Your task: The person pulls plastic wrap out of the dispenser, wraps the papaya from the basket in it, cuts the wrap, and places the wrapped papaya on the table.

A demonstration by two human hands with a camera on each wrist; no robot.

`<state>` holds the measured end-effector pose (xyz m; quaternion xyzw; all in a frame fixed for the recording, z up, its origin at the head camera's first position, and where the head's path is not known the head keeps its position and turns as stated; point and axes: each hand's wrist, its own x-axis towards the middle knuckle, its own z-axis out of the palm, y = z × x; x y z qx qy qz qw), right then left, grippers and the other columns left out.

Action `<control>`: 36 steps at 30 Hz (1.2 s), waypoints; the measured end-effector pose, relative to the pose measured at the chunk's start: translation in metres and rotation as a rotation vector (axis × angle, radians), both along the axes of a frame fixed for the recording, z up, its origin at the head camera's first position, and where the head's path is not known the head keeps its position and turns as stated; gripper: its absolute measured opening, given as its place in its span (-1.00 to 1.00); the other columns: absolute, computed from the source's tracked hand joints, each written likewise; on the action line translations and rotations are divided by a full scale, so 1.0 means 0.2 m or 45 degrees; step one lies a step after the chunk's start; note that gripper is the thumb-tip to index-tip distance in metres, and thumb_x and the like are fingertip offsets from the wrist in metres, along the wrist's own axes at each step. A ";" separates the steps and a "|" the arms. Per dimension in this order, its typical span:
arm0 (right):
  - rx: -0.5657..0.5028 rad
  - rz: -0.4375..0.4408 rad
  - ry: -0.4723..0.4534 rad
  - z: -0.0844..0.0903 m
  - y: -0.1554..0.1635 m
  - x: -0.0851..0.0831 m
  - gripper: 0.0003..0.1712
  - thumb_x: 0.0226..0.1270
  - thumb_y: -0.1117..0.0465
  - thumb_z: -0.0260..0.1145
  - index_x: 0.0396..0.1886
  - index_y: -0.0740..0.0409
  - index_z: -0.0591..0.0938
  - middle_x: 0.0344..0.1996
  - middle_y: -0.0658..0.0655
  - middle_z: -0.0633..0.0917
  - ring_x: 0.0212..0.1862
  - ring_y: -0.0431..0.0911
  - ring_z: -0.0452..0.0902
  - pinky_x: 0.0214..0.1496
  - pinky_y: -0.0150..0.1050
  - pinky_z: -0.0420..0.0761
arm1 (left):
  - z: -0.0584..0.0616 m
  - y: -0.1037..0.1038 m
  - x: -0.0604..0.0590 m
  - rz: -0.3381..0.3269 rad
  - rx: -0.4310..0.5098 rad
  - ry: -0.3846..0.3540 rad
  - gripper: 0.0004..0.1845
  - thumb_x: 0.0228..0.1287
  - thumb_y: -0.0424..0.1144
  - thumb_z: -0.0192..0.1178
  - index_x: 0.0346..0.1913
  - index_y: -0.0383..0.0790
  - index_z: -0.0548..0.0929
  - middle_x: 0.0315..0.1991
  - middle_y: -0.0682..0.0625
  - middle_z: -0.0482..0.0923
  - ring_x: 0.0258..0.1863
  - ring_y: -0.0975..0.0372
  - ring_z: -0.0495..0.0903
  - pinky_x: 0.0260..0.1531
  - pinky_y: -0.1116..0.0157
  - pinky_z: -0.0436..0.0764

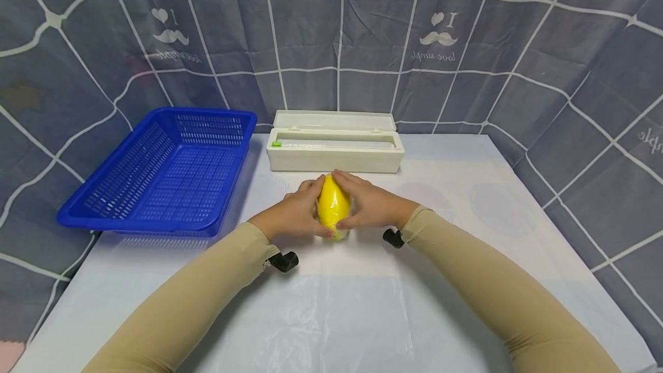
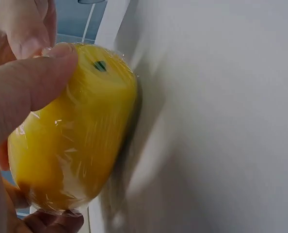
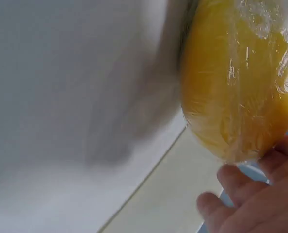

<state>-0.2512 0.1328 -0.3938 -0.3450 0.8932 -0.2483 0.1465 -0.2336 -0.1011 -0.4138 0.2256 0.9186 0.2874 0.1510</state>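
Under your fingers (image 1: 311,189) the yellow, egg-shaped fruit (image 1: 332,207) is sheathed in thin clear plastic film, glossy and finely wrinkled, catching small glints in both wrist views. The white surface (image 1: 466,235) you work on looks smooth and matt, with a sheet of the same shiny film (image 1: 342,321) spread on it near you. The blue mesh basket (image 1: 166,171) is moulded plastic with a slight sheen; the long cream dispenser box (image 1: 335,148) is smooth matt plastic. The grey checked backdrop (image 1: 331,39) is soft, creased cloth.
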 end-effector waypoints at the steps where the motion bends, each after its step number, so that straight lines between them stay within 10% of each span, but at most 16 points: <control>1: 0.021 -0.003 0.005 0.00 0.00 0.00 0.35 0.24 -0.08 0.58 0.74 0.17 -0.10 0.74 0.20 -0.09 0.74 0.10 -0.10 0.72 0.07 0.08 | 0.00 0.00 0.00 -0.005 0.004 0.003 0.50 -0.03 0.22 0.61 0.73 -0.16 -0.25 0.68 -0.24 -0.04 0.57 -0.11 0.24 0.53 -0.25 0.17; 10: 0.111 -0.101 -0.001 0.02 0.06 -0.01 0.49 0.06 -0.08 0.70 0.75 0.08 -0.09 0.72 0.09 -0.01 0.39 0.06 0.53 0.52 0.01 0.47 | -0.03 0.02 -0.02 0.002 -0.034 -0.059 0.55 -0.05 0.19 0.66 0.73 -0.11 -0.32 0.74 -0.15 -0.13 0.68 -0.09 0.07 0.60 -0.30 -0.01; 23: -0.042 -0.114 -0.101 -0.03 0.16 -0.01 0.43 0.04 0.07 0.74 0.72 0.15 -0.02 0.69 0.16 0.03 0.62 0.14 0.20 0.64 0.16 0.25 | -0.05 0.06 -0.05 0.004 0.116 -0.073 0.31 -0.03 0.11 0.68 0.68 0.04 0.03 0.63 -0.04 0.21 0.57 0.01 0.31 0.57 -0.16 0.24; 36: 0.076 -0.170 -0.164 -0.05 0.21 0.00 0.61 -0.01 0.08 0.75 0.75 0.09 -0.25 0.70 0.17 -0.10 0.48 0.12 0.39 0.58 0.09 0.38 | -0.05 0.16 -0.14 -0.098 0.215 -0.196 0.44 -0.04 0.09 0.68 0.73 0.08 -0.17 0.67 -0.02 0.10 0.55 0.04 0.31 0.60 -0.08 0.24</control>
